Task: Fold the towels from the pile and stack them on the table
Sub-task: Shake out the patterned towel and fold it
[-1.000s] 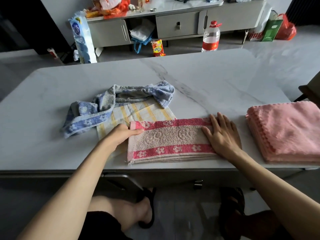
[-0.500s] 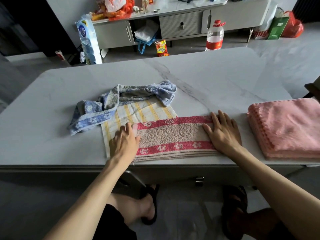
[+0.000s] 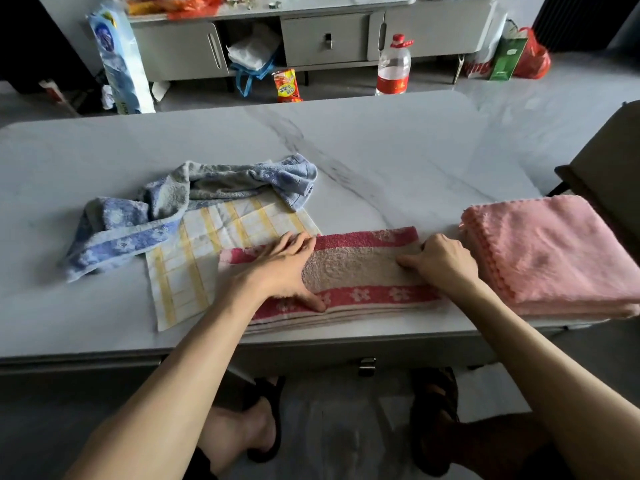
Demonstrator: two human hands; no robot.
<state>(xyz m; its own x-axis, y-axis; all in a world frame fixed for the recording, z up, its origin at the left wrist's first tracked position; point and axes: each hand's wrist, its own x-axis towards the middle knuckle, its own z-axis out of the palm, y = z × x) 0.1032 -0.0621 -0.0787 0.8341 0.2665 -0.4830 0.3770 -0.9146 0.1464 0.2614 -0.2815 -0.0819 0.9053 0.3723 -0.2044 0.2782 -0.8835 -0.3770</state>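
**A:** What has changed since a moment ago?

**B:** The left hand [image 3: 280, 271] has moved to the right. It was at the left end of the beige towel with red flower bands [image 3: 360, 268], and now it lies flat on top of it, with the fingers straight and the thumb near the front edge. The right hand [image 3: 446, 261] was lying flat before. Now its fingers are curled and it pinches the right end of the same towel.

**A:** And where is this towel?

**B:** It lies folded in several layers under both hands, at the near edge of the marble table [image 3: 381, 150].

**A:** What is around the hands?

**B:** Just left of the left hand is a white cloth with yellow checks [image 3: 194, 271], spread flat. The towel's left end covers a part of it. Beyond that hand and further left, a blue flowered towel [image 3: 166, 209] lies crumpled, partly on the checked cloth. Just right of the right hand is a stack of folded pink towels [image 3: 554, 251]. I cannot tell if it touches the beige towel. Far beyond the hands, on the floor behind the table, stand a plastic bottle [image 3: 393, 65] with a red cap and an orange snack packet [image 3: 287, 85], in front of a grey cabinet [image 3: 325, 39].
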